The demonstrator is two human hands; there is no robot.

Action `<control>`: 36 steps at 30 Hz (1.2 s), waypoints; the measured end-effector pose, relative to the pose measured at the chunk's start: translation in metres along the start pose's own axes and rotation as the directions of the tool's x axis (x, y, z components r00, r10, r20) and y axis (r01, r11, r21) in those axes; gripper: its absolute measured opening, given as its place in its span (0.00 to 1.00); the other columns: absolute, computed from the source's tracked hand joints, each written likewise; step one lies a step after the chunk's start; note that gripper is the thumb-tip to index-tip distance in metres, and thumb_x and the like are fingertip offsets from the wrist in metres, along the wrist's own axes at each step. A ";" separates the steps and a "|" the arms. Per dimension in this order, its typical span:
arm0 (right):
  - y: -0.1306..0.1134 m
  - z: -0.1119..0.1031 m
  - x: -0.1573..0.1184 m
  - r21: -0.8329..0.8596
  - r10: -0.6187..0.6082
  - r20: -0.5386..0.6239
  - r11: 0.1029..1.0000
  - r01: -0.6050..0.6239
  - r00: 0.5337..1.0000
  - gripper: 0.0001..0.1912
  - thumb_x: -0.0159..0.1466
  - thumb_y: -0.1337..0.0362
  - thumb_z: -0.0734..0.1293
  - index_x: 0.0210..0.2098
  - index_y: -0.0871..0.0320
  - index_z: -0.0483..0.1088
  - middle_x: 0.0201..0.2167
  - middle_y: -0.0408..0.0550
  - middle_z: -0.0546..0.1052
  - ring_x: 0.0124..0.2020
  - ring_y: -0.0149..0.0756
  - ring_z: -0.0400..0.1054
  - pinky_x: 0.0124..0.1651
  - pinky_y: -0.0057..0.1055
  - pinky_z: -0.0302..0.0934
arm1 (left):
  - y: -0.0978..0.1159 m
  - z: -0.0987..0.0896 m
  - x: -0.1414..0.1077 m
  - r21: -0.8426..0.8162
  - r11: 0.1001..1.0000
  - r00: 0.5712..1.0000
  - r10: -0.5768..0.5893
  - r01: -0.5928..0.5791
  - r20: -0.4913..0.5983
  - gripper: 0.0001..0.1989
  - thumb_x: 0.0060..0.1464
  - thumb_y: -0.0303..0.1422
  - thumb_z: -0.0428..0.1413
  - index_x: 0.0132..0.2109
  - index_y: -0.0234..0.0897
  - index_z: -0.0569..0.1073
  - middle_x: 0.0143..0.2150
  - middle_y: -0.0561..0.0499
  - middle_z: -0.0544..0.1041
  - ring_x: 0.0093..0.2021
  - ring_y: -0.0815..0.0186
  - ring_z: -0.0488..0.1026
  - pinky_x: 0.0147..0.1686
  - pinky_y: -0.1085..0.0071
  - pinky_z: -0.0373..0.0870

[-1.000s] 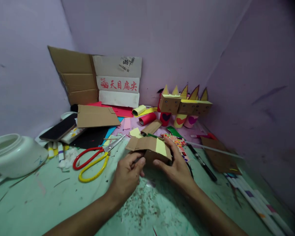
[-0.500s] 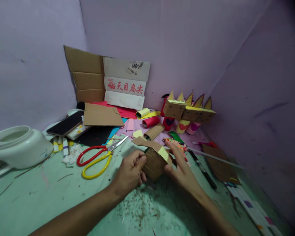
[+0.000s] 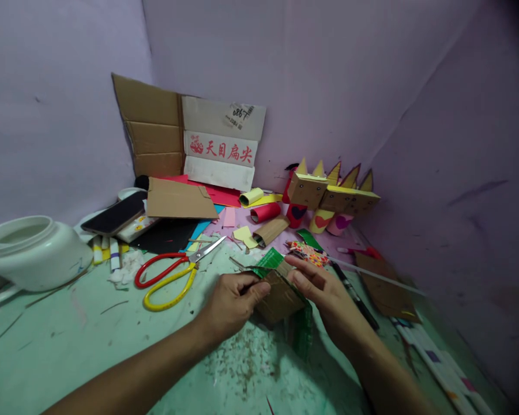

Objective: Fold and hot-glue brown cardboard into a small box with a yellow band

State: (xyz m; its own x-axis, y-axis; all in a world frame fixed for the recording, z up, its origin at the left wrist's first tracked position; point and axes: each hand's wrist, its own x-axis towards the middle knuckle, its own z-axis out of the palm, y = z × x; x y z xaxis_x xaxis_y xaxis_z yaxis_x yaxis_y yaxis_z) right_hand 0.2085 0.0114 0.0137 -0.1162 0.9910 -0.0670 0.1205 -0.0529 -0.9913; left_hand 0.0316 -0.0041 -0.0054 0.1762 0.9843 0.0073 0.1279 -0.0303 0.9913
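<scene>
Above the table in front of me is a folded piece of brown cardboard [image 3: 279, 297] with a green printed side on its bent flaps. My left hand [image 3: 237, 297] grips its left edge, thumb on the brown face and fingers behind. My right hand [image 3: 322, 288] is at the upper right edge, with thumb and forefinger around the rim; the contact is partly hidden. Left of my hands lie scissors [image 3: 192, 267] with one red and one yellow handle, blades parted. Beyond the piece are a brown cardboard tube [image 3: 271, 231] and a pale yellow paper scrap [image 3: 244, 236].
Box-headed paper figures [image 3: 308, 191] stand at the back right. A red tube [image 3: 266, 212] and a yellow tube [image 3: 251, 197] lie nearby. A white pot [image 3: 34, 259] is at the left. A black marker [image 3: 357, 300] and white markers [image 3: 436, 357] lie right. A cardboard box panel [image 3: 220, 144] leans against the wall.
The cardboard piece has been turned and its flaps have swung, bringing the green printed side into view. The yellow paper on its flap no longer shows. My right fingers have drawn in on the edge.
</scene>
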 end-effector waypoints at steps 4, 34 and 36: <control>0.005 -0.002 0.004 0.019 0.022 0.003 1.000 -0.022 1.000 0.33 0.48 0.39 0.68 0.42 0.57 0.75 0.41 0.54 0.78 0.47 0.51 0.69 0.51 0.47 0.59 | -0.002 0.002 -0.001 -0.019 1.000 0.998 -0.023 0.024 0.050 0.16 0.51 0.42 0.52 0.24 0.35 0.70 0.17 0.57 0.63 0.18 0.73 0.59 0.17 0.77 0.52; 0.008 -0.009 0.004 0.275 0.180 0.457 0.903 -0.331 0.871 0.19 0.46 0.58 0.77 0.34 0.62 0.74 0.24 0.45 0.78 0.25 0.29 0.70 0.31 0.25 0.62 | -0.003 -0.004 -0.017 -0.097 0.990 0.963 -0.076 0.104 0.258 0.15 0.45 0.42 0.56 0.22 0.33 0.69 0.14 0.59 0.63 0.13 0.77 0.57 0.14 0.79 0.54; 0.007 -0.007 0.005 0.271 0.187 0.451 0.903 -0.334 0.873 0.20 0.45 0.58 0.77 0.33 0.62 0.74 0.23 0.45 0.78 0.25 0.30 0.70 0.31 0.25 0.62 | -0.006 -0.004 -0.016 -0.096 0.990 0.964 -0.080 0.107 0.253 0.16 0.45 0.43 0.57 0.22 0.33 0.69 0.14 0.58 0.63 0.13 0.77 0.57 0.14 0.79 0.54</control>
State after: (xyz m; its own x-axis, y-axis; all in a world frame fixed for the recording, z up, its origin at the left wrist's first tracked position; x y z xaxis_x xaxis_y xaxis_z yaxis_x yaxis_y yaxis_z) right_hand 0.2161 0.0167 0.0070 -0.5235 0.7992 -0.2952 -0.1195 -0.4120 -0.9033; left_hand 0.0244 -0.0195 -0.0107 0.4066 0.9076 -0.1050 0.0520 0.0918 0.9944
